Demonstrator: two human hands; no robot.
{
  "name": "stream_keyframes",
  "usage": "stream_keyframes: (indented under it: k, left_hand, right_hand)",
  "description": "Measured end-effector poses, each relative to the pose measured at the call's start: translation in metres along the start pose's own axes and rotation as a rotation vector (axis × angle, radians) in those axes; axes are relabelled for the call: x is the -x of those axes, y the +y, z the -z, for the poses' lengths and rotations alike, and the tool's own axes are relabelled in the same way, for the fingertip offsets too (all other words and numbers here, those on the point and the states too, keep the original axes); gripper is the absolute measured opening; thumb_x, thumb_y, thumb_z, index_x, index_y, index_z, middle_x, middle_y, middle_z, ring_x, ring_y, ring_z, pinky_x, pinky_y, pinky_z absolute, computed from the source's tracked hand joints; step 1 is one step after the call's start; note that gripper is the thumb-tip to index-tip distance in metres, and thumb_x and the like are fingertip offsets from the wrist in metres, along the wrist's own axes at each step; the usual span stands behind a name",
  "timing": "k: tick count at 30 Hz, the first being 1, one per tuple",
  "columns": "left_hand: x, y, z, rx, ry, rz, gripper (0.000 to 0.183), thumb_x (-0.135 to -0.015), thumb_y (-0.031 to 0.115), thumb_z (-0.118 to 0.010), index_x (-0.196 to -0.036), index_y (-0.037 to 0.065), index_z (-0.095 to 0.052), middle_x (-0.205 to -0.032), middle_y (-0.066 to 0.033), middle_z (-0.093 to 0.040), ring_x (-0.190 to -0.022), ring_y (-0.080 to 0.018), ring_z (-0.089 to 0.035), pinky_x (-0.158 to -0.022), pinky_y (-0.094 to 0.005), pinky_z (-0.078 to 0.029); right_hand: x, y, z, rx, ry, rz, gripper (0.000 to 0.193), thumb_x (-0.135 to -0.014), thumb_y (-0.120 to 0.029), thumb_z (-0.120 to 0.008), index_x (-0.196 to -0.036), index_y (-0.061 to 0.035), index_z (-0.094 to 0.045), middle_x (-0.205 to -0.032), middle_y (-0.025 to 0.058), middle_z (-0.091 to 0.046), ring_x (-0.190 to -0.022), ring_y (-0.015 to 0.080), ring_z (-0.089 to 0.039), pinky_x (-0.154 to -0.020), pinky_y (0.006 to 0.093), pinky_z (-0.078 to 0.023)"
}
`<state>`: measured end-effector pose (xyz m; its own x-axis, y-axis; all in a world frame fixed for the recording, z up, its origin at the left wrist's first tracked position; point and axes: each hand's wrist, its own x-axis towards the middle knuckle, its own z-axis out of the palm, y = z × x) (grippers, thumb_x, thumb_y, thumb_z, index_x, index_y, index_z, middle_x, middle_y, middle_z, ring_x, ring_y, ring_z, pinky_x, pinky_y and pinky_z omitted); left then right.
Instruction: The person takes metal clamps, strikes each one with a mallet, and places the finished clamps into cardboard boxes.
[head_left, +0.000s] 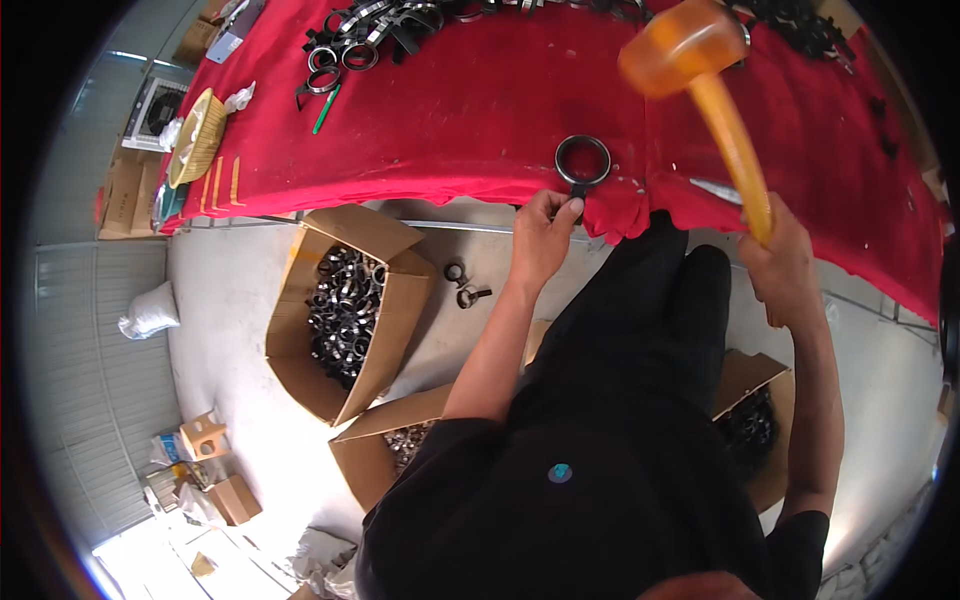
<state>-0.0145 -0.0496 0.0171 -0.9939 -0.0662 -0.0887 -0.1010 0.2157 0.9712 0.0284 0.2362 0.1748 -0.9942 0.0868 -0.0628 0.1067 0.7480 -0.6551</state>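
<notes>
My left hand (543, 238) is closed at the table's near edge, thumb and fingers pinching the short stem of a black ring-shaped part (584, 181). The ring lies on the red cloth (470, 120), its round opening facing up. My right hand (782, 265) grips the handle of a mallet (735, 145) with an amber, translucent head. That head is raised above the cloth, up and to the right of the ring, touching nothing. Close by my right hand, a pointed pale grey object (715, 189) rests on the cloth; its kind is unclear.
Along the far side lie black ring parts (360, 55) and a green pen-like stick (326, 110). A yellow basket (205, 140) stands at the left end. On the floor, a cardboard box (400, 300) holds many ring parts, with more boxes (365, 465) beside my legs and two loose rings (467, 297).
</notes>
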Motion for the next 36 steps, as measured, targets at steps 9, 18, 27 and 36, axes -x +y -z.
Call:
stream_keyframes:
  k: [9,18,27,36]
  left_hand:
    - [0.035,0.07,0.002,0.538,-0.179,-0.295,0.021,-0.1,0.01,-0.07,-0.117,0.0,-0.063,-0.132,-0.0136,-0.067,-0.116,-0.0182,-0.064,-0.102,-0.0349,-0.051]
    - [0.047,0.098,-0.006,0.6,-0.271,-0.444,0.021,-0.1,0.01,-0.07,-0.117,0.001,-0.063,-0.135,-0.0167,-0.064,-0.123,-0.0214,-0.061,-0.108,-0.0388,-0.049]
    - [0.063,0.091,0.003,0.429,-0.116,-0.339,0.014,-0.098,0.007,-0.073,-0.107,0.0,-0.065,-0.094,0.0002,-0.067,-0.087,-0.0074,-0.061,-0.08,-0.025,-0.052]
    - [0.069,0.073,0.034,0.27,0.045,-0.214,0.013,-0.096,0.007,-0.074,-0.104,-0.001,-0.068,-0.091,0.0003,-0.068,-0.083,-0.0058,-0.058,-0.074,-0.0227,-0.048]
  right_hand:
    - [0.05,0.023,-0.008,-0.779,0.223,-0.034,0.011,-0.098,-0.004,-0.059,-0.103,-0.0044,-0.049,-0.06,-0.002,-0.045,-0.043,0.005,-0.04,-0.042,0.0231,-0.037]
    - [0.053,0.032,-0.005,-0.734,0.202,0.01,0.013,-0.097,-0.004,-0.061,-0.104,-0.0052,-0.05,-0.062,-0.0016,-0.047,-0.045,0.0052,-0.044,-0.043,0.0218,-0.04]
    - [0.046,0.041,-0.009,-0.699,0.151,-0.034,0.013,-0.094,-0.002,-0.062,-0.102,-0.0036,-0.052,-0.064,-0.0003,-0.049,-0.046,0.0062,-0.046,-0.044,0.0237,-0.039]
    - [0.034,0.069,-0.013,-0.694,0.151,-0.091,0.013,-0.094,-0.003,-0.062,-0.104,-0.0047,-0.053,-0.065,-0.0002,-0.05,-0.046,0.0066,-0.046,-0.043,0.0237,-0.038]
